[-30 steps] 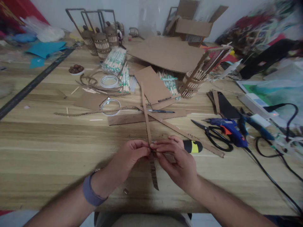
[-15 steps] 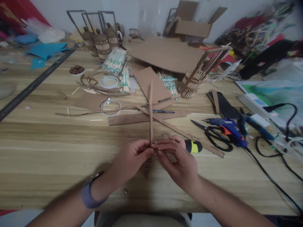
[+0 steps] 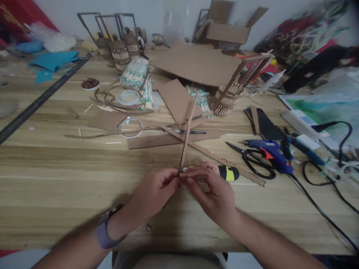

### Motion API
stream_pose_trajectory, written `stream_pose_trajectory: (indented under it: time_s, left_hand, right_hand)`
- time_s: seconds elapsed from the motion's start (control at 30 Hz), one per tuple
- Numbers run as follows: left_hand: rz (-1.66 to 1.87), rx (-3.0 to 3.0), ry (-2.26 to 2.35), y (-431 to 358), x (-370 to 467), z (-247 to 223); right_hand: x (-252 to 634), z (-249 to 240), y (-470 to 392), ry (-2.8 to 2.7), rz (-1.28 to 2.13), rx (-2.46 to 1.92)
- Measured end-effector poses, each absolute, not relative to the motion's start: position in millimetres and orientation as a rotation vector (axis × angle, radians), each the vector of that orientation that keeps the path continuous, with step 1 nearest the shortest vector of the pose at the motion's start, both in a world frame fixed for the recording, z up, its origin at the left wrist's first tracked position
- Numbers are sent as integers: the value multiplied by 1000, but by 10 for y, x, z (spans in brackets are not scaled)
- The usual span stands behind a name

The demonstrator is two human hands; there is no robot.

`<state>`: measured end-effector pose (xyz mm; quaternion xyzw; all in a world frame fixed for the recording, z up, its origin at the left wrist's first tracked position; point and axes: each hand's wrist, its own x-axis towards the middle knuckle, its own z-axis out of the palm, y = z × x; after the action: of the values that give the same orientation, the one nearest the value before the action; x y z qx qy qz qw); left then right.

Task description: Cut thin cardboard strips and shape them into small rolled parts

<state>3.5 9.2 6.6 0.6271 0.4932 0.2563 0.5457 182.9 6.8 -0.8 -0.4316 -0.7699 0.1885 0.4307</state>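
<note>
A narrow cardboard strip (image 3: 187,134) rises away from my fingertips, its far end leaning to the right over the other pieces. My left hand (image 3: 157,190) pinches its near end between thumb and fingers. From the other side, the fingers of my right hand (image 3: 211,190) close on the same end, fingertips meeting those of the left. A black and yellow tool handle (image 3: 230,173) lies behind my right hand, partly hidden by it. Under the strip are a long cardboard piece (image 3: 151,141) and a black pen (image 3: 198,132).
Black scissors (image 3: 256,162) and a blue glue gun (image 3: 276,155) with its cord lie at the right. Tape rolls (image 3: 129,97), bundled sticks (image 3: 135,73) and a large cardboard sheet (image 3: 196,63) are farther back. A stick lantern (image 3: 228,97) stands right of centre.
The far end of the held strip has swung to the right, so it now slants instead of pointing straight ahead. Both hands remain almost in place.
</note>
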Motion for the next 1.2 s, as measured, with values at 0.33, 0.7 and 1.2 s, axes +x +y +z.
stream_pose_trajectory:
  time_s: [0.33,0.7,1.2]
  left_hand:
    - [635,1354,1188,98,46,34]
    - [713,1198,1019,119,45,-7]
    - [652,1262,1137,81,65,-8]
  right_hand:
    - [1827,-9,86,-1961,487,-1075]
    - [1862,-48,118,-2101,313,-936]
    - [1826,-52,99,-2107,269,-942]
